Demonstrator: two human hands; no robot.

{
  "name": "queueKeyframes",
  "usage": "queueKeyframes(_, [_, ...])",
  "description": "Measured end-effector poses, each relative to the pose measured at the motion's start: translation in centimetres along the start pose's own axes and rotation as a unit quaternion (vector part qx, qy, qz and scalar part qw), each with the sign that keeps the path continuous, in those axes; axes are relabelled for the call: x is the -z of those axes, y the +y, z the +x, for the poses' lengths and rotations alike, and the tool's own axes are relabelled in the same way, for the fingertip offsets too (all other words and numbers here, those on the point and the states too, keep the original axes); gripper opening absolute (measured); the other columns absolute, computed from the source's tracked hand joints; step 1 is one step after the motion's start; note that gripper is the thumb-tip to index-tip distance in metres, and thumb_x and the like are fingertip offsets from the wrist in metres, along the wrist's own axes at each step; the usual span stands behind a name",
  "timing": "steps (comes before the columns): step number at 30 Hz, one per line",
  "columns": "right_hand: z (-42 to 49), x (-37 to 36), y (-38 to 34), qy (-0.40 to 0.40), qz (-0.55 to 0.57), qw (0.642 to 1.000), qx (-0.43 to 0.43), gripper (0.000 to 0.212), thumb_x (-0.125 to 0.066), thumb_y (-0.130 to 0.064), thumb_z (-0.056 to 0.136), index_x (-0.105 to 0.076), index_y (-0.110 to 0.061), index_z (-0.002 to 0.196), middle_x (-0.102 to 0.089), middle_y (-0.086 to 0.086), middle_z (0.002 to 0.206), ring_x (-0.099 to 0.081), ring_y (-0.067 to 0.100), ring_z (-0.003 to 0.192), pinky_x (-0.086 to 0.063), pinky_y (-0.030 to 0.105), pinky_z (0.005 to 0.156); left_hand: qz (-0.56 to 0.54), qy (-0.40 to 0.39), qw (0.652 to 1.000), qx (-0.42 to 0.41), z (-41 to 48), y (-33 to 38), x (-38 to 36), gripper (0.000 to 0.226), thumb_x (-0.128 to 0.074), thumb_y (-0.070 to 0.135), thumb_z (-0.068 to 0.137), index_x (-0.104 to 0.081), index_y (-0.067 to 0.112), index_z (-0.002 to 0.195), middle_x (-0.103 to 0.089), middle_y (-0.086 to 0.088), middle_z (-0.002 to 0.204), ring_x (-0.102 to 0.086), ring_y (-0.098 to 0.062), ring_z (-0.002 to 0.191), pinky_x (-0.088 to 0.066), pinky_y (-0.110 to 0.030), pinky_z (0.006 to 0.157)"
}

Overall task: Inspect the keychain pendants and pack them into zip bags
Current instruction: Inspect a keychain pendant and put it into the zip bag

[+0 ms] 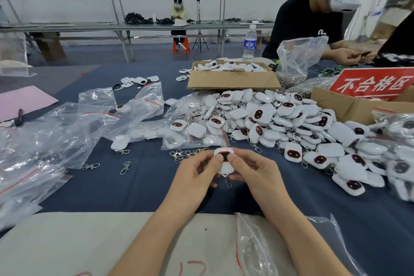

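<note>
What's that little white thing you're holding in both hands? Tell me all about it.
A keychain pendant: rounded white shell, glossy like plastic, with a black face panel edged red. A metal clasp dangles below. Left hand and right hand pinch it above the blue cloth, thumbs on its face.

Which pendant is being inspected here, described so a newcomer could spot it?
Start at the big heap of white pendants on the blue tablecloth, then look nearer the camera. There the left hand and right hand pinch one pendant; it alone is hand-held, its clasp dangling below.
</note>
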State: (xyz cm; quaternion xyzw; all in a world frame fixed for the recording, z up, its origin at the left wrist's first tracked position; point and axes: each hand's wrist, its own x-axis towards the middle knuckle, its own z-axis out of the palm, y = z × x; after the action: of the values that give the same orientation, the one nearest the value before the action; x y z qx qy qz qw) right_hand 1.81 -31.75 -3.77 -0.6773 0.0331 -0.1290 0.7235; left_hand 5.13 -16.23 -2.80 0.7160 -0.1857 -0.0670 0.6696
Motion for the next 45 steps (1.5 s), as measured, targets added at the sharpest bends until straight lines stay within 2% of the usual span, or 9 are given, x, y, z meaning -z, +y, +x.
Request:
queueKeyframes(9, [0.18,-0.14,0.12,0.008,-0.022,1.0,0.003,0.018,-0.069,-0.027,0.094,-0.077,-0.042,0.099,-0.079,-0.008,0.095,-0.074,0.012,0.092,-0.06,0.026,0.083,0.015,-0.01,1.0,-0.015,0.01,-0.06,0.02,0.021,-0.055,0.022,0.104,-0.075,0.027,0.11,-0.067,0.018,0.076,-0.062,0.0,0.071,-0.052,-0.015,0.063])
queueKeyframes(18, [-0.04,-0.22,-0.09,0.006,-0.017,1.0,0.004,0.019,-0.069,-0.026,0.094,-0.077,-0.043,0.098,-0.079,-0.01,0.095,-0.073,0.005,0.093,-0.057,0.018,0.079,0.012,-0.012,1.0,-0.017,0.03,-0.12,0.11,0.022,-0.055,0.025,0.103,-0.075,0.029,0.111,-0.068,0.019,0.078,-0.061,0.001,0.071,-0.051,-0.015,0.064])
queueKeyframes(22, [-0.04,-0.15,-0.14,0.006,-0.004,1.0,0.004,0.018,-0.069,-0.024,0.094,-0.078,-0.039,0.1,-0.079,-0.006,0.098,-0.074,0.01,0.095,-0.058,0.022,0.084,-0.005,-0.01,1.0,-0.016,-0.05,-0.01,0.09,0.019,-0.058,0.022,0.102,-0.073,0.026,0.113,-0.075,0.006,0.093,-0.063,-0.002,0.073,-0.053,-0.017,0.065])
queueKeyframes(26, [0.16,-0.08,-0.05,0.016,0.036,0.999,-0.015,0.016,-0.069,-0.014,0.094,-0.079,-0.025,0.099,-0.079,0.001,0.098,-0.076,0.017,0.095,-0.059,0.021,0.079,0.001,-0.025,1.0,-0.018,-0.1,-0.29,-0.18,0.022,-0.066,0.014,0.096,-0.069,0.026,0.114,-0.073,-0.008,0.101,-0.06,-0.007,0.078,-0.056,-0.026,0.072])
queueKeyframes(31, [0.17,-0.09,-0.05,0.014,0.039,0.999,-0.018,0.015,-0.071,-0.014,0.092,-0.078,-0.021,0.102,-0.079,0.002,0.098,-0.076,0.017,0.094,-0.058,0.02,0.076,0.006,-0.029,0.999,-0.017,0.13,-0.62,-0.02,0.022,-0.069,0.018,0.094,-0.069,0.029,0.114,-0.075,-0.004,0.101,-0.063,-0.011,0.083,-0.057,-0.032,0.079])
queueKeyframes(34, [0.08,-0.06,-0.04,0.009,0.038,0.999,-0.015,0.015,-0.07,-0.013,0.093,-0.078,-0.022,0.101,-0.079,0.002,0.098,-0.076,0.018,0.094,-0.058,0.02,0.076,0.015,-0.031,0.999,-0.014,0.16,-0.72,0.11,0.022,-0.071,0.025,0.089,-0.071,0.03,0.11,-0.075,-0.001,0.095,-0.064,-0.008,0.08,-0.057,-0.029,0.081])
queueKeyframes(37, [0.03,-0.11,-0.08,0.007,0.044,0.999,-0.01,0.016,-0.07,-0.012,0.092,-0.079,-0.023,0.097,-0.079,0.002,0.096,-0.076,0.017,0.093,-0.058,0.02,0.075,0.021,-0.024,0.999,-0.011,0.15,-0.71,0.11,0.021,-0.071,0.018,0.091,-0.071,0.032,0.108,-0.073,0.003,0.089,-0.063,-0.006,0.076,-0.055,-0.027,0.079])
queueKeyframes(41, [0.09,-0.03,0.01,0.008,0.044,0.999,-0.009,0.017,-0.067,-0.01,0.094,-0.078,-0.023,0.099,-0.079,0.001,0.097,-0.076,0.015,0.092,-0.057,0.018,0.074,0.012,-0.021,1.0,-0.013,-0.05,-0.42,-0.05,0.019,-0.073,0.023,0.09,-0.072,0.032,0.107,-0.076,0.002,0.092,-0.066,-0.007,0.079,-0.057,-0.026,0.08])
queueKeyframes(45, [0.08,-0.11,0.18,0.008,0.03,0.999,0.012,0.023,-0.064,-0.012,0.097,-0.074,-0.031,0.103,-0.079,0.001,0.095,-0.075,0.016,0.094,-0.058,0.021,0.077,0.039,0.057,0.997,-0.03,-0.15,-0.2,-0.52,0.016,-0.074,0.02,0.091,-0.07,0.032,0.1,-0.075,0.014,0.092,-0.069,-0.003,0.084,-0.051,-0.017,0.076])
